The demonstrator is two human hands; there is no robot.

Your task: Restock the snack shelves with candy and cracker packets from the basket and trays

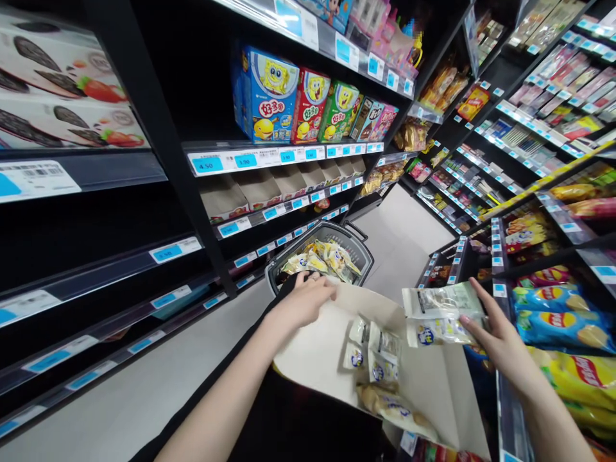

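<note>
My right hand pinches small clear-and-white snack packets between thumb and fingers, above the right side of an open cardboard box. Inside that cream-coloured box lie several similar packets, and a tan, crumpled one rests by its near edge. With fingers bent over the far left rim, my left hand grips the box; some of its fingertips are hidden. Just beyond it, a dark grey shopping basket on the floor holds a heap of yellow-and-white packets.
Black shelves on the left carry boxed snacks, price tags and a row of cardboard trays. On the right, close to my right arm, are shelves of chip bags. A pale floor aisle runs between them.
</note>
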